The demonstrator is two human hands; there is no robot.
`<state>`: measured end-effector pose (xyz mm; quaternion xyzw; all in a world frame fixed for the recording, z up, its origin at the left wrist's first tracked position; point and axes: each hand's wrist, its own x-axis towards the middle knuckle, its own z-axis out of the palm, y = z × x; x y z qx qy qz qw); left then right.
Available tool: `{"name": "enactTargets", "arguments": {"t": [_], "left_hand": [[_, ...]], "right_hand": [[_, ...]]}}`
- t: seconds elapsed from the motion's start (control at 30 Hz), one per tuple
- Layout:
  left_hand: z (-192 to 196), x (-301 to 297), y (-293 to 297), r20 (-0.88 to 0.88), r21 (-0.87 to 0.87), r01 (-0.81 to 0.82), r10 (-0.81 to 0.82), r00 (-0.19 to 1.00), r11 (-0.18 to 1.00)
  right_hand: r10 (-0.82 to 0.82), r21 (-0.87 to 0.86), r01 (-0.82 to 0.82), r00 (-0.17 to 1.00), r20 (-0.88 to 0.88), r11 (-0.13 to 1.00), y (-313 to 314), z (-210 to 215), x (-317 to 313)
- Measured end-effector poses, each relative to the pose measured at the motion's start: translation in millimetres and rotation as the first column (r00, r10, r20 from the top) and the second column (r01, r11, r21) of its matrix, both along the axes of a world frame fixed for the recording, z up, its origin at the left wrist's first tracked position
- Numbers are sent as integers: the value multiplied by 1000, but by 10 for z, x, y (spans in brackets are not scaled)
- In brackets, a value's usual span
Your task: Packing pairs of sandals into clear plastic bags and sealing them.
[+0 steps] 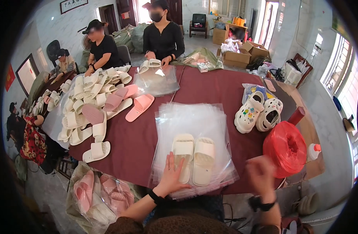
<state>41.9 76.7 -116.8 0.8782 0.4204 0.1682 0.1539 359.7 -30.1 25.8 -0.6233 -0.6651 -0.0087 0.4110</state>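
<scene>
Two cream slide slippers (pixel 203 160) lie side by side, toes away from me, on a stack of clear plastic bags (pixel 190 121). I cannot tell whether the slippers are inside the top bag. My left hand (pixel 172 175) is open, its fingers spread against the left slipper and the near part of the stack. Off to the right, my right hand (pixel 261 173) is raised above the table's near edge, beside a roll of red plastic twine (pixel 285 149). Motion smears its fingers, and what it holds, if anything, does not show.
A heap of cream and pink slippers (pixel 91 85) covers the table's left. White clogs (pixel 247 113) stand at the right. Below the left edge, an open sack (pixel 79 175) holds bagged slippers. Across the table, a person (pixel 163 39) handles slippers over clear bags; others work at the left.
</scene>
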Motion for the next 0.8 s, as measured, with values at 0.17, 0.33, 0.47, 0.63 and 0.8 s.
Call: {"name": "enactTargets", "arguments": {"t": [0.17, 0.33, 0.47, 0.63, 0.8], "left_hand": [[-105, 16, -23, 29, -12, -26, 26, 999, 1000], [-162, -69, -4, 1, -11, -36, 36, 999, 999], [-86, -70, 6, -44, -33, -36, 35, 998, 999], [-20, -107, 31, -63, -154, -42, 33, 997, 987], [2, -256, 265, -263, -129, -86, 49, 964, 988]], "right_hand": [[207, -419, -144, 972, 107, 896, 612, -967, -1167], [-24, -374, 122, 966, 257, 920, 1141, -1367, -1485], [-109, -389, 179, 975, 193, 904, 1377, -1523, -1330], [-199, -247, 239, 964, 178, 939, 1394, -1509, -980], [-289, -188, 296, 955, 68, 936, 1007, -1280, -728]]}}
